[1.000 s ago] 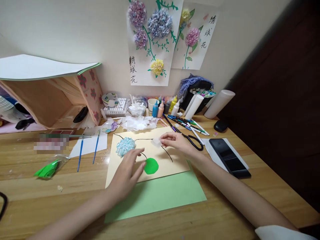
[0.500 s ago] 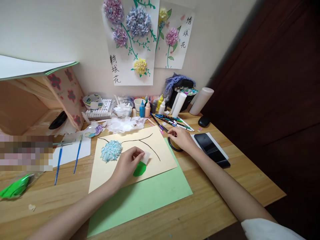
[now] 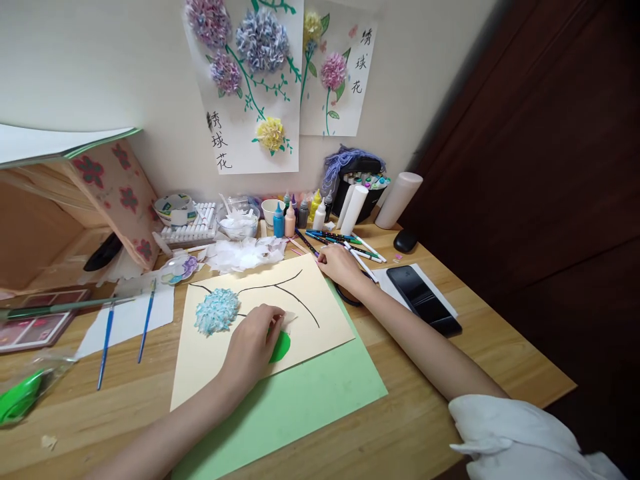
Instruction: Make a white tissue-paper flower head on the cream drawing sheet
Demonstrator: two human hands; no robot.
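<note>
Clearance: between left hand and right hand, over the cream sheet. Obstruction: upright bottles, just above centre.

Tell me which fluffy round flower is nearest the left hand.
The pale blue, fluffy round flower on cream paper; the others hang on the wall.

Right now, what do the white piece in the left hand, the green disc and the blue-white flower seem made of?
White piece, pinched by the left hand: probably tissue paper, matte; it looks thin and slightly see-through.
Green disc: smooth, evenly coloured; clay or paper, I can't tell.
Blue-white flower: likely crumpled paper, matte, judging by its many ruffled edges.
</note>
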